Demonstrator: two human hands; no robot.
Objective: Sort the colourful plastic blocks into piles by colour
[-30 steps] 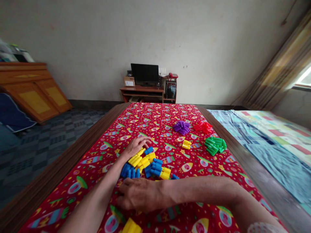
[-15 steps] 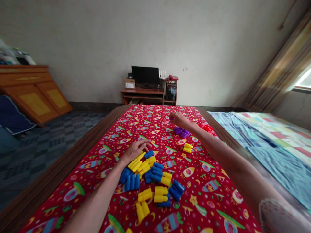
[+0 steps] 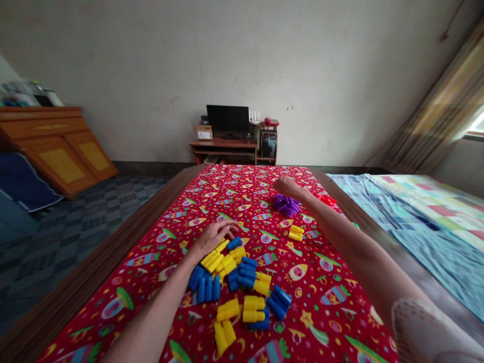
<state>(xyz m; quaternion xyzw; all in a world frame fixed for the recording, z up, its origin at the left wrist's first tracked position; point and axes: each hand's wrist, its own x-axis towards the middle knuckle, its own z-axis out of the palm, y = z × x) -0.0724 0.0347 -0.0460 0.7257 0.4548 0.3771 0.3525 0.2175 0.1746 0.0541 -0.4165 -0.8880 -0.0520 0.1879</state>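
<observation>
My left hand (image 3: 212, 236) rests at the far left edge of a loose pile of plastic building blocks, its fingers apart and holding nothing. Beneath and beside it lie yellow blocks (image 3: 212, 261) and blue blocks (image 3: 208, 289), each with rounded studs. My right hand (image 3: 286, 186) is stretched out far across the table, its fingers curled closed just above a heap of purple blocks (image 3: 287, 205). Whatever those fingers may hold is hidden. A separate yellow block (image 3: 296, 233) lies nearer than the purple heap.
Red blocks (image 3: 327, 200) lie by the table's right edge, partly behind my right forearm. A green piece (image 3: 355, 225) barely shows there. A patterned red cloth (image 3: 298, 322) covers the table. A bed (image 3: 408, 222) stands right, a desk with a monitor (image 3: 228, 118) ahead.
My right hand has moved right and slightly nearer, over the purple heap. The purple earlier seen at its fingers no longer shows there. My left hand stays by the blue and yellow pile.
</observation>
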